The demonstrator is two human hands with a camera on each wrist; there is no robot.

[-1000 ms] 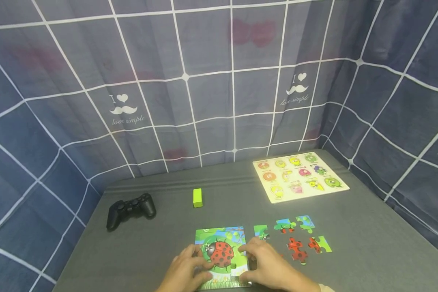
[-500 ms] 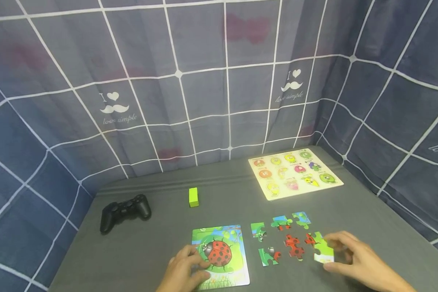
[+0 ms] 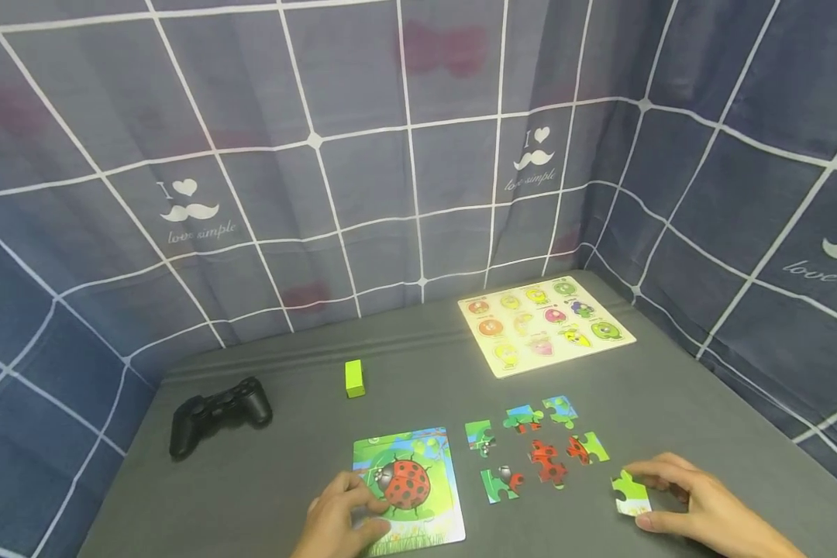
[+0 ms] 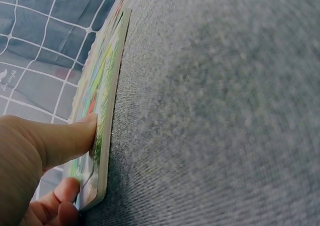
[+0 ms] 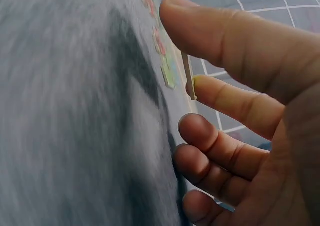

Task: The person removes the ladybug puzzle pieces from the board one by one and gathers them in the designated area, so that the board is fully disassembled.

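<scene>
A ladybird puzzle board (image 3: 432,519) lies flat on the grey table. My left hand (image 3: 340,511) holds it at its left side; in the left wrist view the thumb (image 4: 75,138) rests on the printed face and curled fingers (image 4: 50,208) sit at the edge. To the right, my right hand (image 3: 697,500) pinches a green and white jigsaw piece (image 3: 631,496) between thumb and forefinger. The right wrist view shows that piece (image 5: 188,75) edge-on, just above the cloth. Several loose pieces lie between the hands, among them a red spotted one (image 3: 547,463) and a green-cornered one (image 3: 500,484).
A fruit picture board (image 3: 544,325) lies at the back right. Behind the ladybird board stands a lime green block (image 3: 354,378). A black game controller (image 3: 219,415) rests at the left. Blue checked curtains (image 3: 363,186) bound the table at the back and sides.
My right hand has lifted the piece off the ladybird board and carried it right, past the loose pieces. The left hand stays at the board. The head view has turned slightly right.
</scene>
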